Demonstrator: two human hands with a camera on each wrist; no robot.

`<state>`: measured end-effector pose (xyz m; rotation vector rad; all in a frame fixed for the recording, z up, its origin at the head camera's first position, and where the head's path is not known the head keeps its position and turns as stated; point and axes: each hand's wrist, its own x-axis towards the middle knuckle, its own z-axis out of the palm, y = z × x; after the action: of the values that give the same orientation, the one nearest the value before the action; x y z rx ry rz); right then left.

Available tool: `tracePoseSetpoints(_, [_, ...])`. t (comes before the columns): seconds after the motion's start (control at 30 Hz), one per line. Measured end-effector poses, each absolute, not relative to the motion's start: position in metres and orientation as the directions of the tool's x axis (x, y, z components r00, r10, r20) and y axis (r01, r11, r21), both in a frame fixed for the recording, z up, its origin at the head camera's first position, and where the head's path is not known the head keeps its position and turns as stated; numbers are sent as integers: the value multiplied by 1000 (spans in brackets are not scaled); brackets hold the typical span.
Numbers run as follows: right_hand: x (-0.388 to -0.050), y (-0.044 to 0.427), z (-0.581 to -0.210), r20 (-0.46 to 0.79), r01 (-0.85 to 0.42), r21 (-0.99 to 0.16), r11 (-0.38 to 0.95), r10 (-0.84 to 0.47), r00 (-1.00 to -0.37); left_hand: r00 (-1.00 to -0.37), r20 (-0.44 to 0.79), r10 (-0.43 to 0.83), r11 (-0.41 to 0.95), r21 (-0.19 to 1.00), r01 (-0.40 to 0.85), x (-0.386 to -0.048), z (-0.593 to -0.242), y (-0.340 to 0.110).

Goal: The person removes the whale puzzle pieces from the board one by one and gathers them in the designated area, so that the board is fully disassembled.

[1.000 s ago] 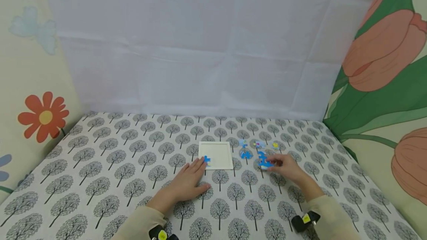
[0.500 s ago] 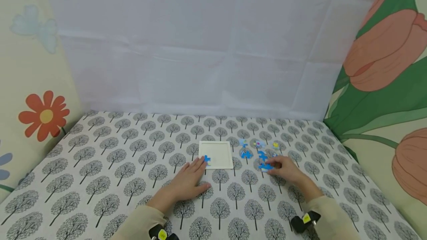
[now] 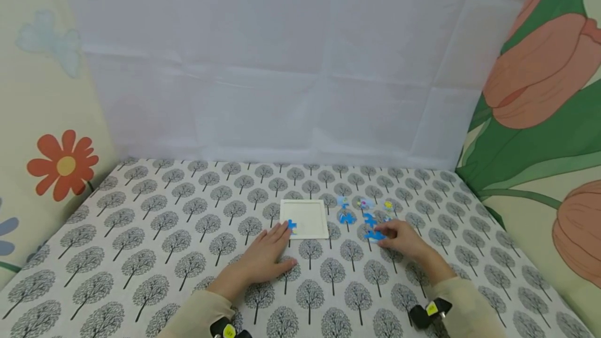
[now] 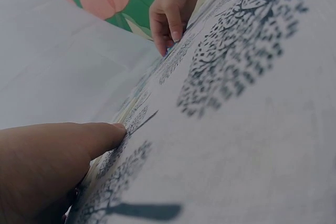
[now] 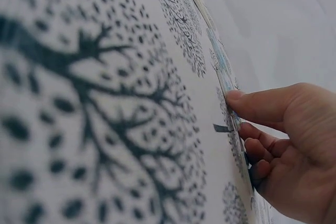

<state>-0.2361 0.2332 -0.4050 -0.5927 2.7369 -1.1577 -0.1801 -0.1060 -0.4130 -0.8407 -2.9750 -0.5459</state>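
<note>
My left hand [image 3: 265, 255] lies flat with fairly straight fingers, its fingertips at the lower left corner of a square white puzzle tray [image 3: 325, 219]. Inside that corner sits a blue jigsaw piece [image 3: 292, 224], partly covered by the fingertips. To the right of the tray, my right hand [image 3: 403, 238] pinches the edge of another blue jigsaw piece [image 3: 373, 235] between thumb and curled fingers, low on the cloth. In the right wrist view the right hand [image 5: 294, 140] bends its fingers under the thumb; the piece is mostly hidden there.
Several loose jigsaw pieces lie beyond the right hand: a blue one [image 3: 370, 219], another blue one [image 3: 347, 217], a pale one [image 3: 364, 203] and one with a yellow flower [image 3: 388, 205]. The tree-print cloth [image 3: 188, 265] covers the table up to a white backdrop [image 3: 263, 93].
My right hand has shifted slightly toward me with its blue jigsaw piece, widening the gap from the blue piece above. The left hand keeps its place.
</note>
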Motion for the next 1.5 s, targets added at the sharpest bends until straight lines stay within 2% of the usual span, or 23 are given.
tracePoseSetpoints(0.57, [-242, 232, -394, -13, -247, -745, 620, -384, -923, -852, 119, 510, 782, 349, 517, -180, -411, -106])
tracePoseSetpoints(0.73, [-247, 226, -386, 25, -272, -728, 630, -372, -928, -860, 132, 492, 785, 359, 505, -180, -411, -106])
tracePoseSetpoints(1.0, [-254, 198, -371, 183, -433, -718, 544, -453, -872, -889, 146, 434, 792, 409, 454, -180, -412, -107])
tracePoseSetpoints(1.23, [-266, 164, -376, 134, -388, -738, 553, -444, -886, -903, 147, 404, 822, 375, 429, -182, -414, -109])
tracePoseSetpoints(1.5, [-257, 119, -371, 128, -437, -727, 530, -521, -844, -909, 129, 397, 849, 326, 417, -182, -414, -110])
